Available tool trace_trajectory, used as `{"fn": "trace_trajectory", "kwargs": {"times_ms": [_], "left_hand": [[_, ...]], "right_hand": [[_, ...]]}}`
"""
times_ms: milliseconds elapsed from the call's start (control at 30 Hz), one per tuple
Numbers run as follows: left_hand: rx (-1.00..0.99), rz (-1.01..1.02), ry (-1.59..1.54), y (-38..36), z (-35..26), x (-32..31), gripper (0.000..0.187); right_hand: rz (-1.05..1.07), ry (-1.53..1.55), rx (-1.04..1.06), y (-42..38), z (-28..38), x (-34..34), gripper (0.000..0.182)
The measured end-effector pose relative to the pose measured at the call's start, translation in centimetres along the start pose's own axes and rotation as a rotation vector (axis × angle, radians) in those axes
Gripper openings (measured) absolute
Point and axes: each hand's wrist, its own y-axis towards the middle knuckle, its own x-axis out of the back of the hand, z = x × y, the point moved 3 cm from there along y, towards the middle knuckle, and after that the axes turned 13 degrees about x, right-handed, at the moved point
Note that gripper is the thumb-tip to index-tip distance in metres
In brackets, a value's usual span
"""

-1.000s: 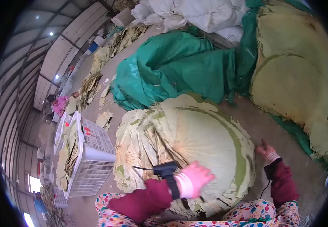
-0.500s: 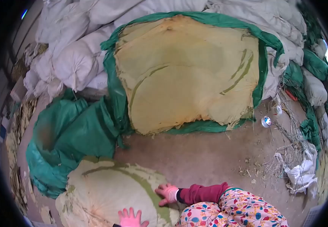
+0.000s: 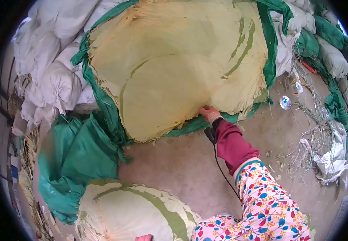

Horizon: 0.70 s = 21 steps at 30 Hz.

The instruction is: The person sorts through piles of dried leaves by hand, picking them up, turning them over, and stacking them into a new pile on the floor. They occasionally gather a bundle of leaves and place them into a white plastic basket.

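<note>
My right hand (image 3: 210,113) reaches forward to the frayed lower edge of a large pale yellow-green leaf-like sheet (image 3: 174,80). Its fingers are bent and closed at that edge; the fingertips are partly hidden. Green sacking (image 3: 192,125) wraps round the sheet's sides and shows just beneath my hand. At the bottom of the view, a sliver of my left hand (image 3: 144,237) rests over a second, smaller pale sheet (image 3: 130,213) with a curved green band. Most of that hand lies out of frame, so its finger position is not clear.
A crumpled green sack (image 3: 75,160) stands at left between the two sheets. White stuffed sacks (image 3: 61,86) pile up behind. Tangled twine (image 3: 308,136), a shiny round object (image 3: 285,103) and a white bag (image 3: 332,162) lie at right. A black cable (image 3: 224,174) hangs beside my right sleeve.
My right hand has left the smaller sheet and moved forward to the large sheet's lower edge. My left hand has dropped mostly out of view. The camera view has shifted.
</note>
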Motion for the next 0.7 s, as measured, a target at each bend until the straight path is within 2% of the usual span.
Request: {"fn": "trace_trajectory", "kwargs": {"times_ms": [33,133,167,267,300,400,500,567,600,633,667,700], "left_hand": [[-0.004,-0.005,-0.035,0.2,-0.5,0.0,0.032],[0.0,0.048,-0.065,0.4,-0.7,-0.5,0.032],[0.002,0.032,-0.089,0.4,-1.0,-0.4,0.031],[-0.016,0.007,-0.036,0.5,-1.4,-0.5,0.03],[-0.005,0.047,-0.031,0.7,-1.4,-0.5,0.031],[0.062,0.151,-0.08,1.1,-1.4,-0.2,0.037],[0.218,0.235,-0.278,1.3,-1.1,-0.2,0.048],[0.343,0.308,-0.427,1.7,-0.4,-0.3,0.058],[0.288,0.192,-0.388,2.1,0.1,-0.5,0.061],[0.233,0.076,-0.348,2.6,0.7,-1.1,0.065],[0.177,-0.04,-0.308,2.7,1.0,-1.3,0.068],[0.187,-0.131,-0.06,3.4,-0.1,0.2,0.074]], "right_hand": [[0.037,0.032,-0.046,0.9,-1.0,-0.6,0.057],[-0.153,-0.084,0.03,2.2,-2.0,-3.2,0.061],[-0.156,-0.078,0.032,2.0,-2.1,-4.1,0.063],[-0.179,-0.066,0.054,0.2,0.8,-5.7,0.07],[-0.159,-0.008,-0.112,-1.5,3.8,-5.5,0.07],[-0.336,0.082,-0.085,-2.1,3.3,-6.5,0.067],[-0.311,0.672,0.152,-3.8,2.1,-9.9,0.062],[-0.104,0.685,-0.059,-5.6,2.3,-11.8,0.056],[-0.063,0.725,-0.196,-8.9,5.5,-11.5,0.054],[-0.002,0.561,-0.275,-10.1,5.2,-12.7,0.045],[0.013,0.628,-0.13,-13.4,7.8,-12.7,0.039],[0.102,0.417,-0.122,-14.3,5.1,-15.5,0.033]]}}
